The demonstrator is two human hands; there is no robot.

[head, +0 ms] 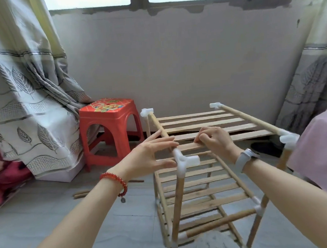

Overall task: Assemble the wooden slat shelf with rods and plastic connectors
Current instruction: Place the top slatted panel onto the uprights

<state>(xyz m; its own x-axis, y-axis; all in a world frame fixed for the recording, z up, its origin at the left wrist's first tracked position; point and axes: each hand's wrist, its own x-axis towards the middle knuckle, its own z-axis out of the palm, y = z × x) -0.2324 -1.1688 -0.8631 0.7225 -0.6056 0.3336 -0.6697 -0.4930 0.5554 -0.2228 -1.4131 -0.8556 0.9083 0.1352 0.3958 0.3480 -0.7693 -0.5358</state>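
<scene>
Two hands work on the top slats (206,121): the right hand (215,140) pinches the near slat (186,147), the left hand (151,154), fingers spread, steadies the rod (160,127); next, I think, seat that slat.

A home room: leaf-print curtain (24,93) at nine o'clock, red plastic stool (109,126) beside it, tiled floor (50,215).
</scene>
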